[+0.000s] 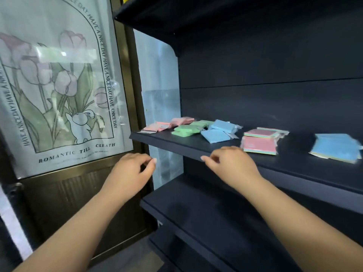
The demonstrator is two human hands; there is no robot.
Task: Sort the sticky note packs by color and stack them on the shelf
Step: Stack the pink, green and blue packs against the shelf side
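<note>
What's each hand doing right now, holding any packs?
Left hand: open, fingers loosely curled, holding nothing.
Right hand: open, fingers loosely curled, holding nothing, in front of the shelf edge.

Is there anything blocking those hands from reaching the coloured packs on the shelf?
Nothing visible. The left hand and right hand hover empty at the shelf front edge, with bare shelf between them and the green packs and blue packs.
</note>
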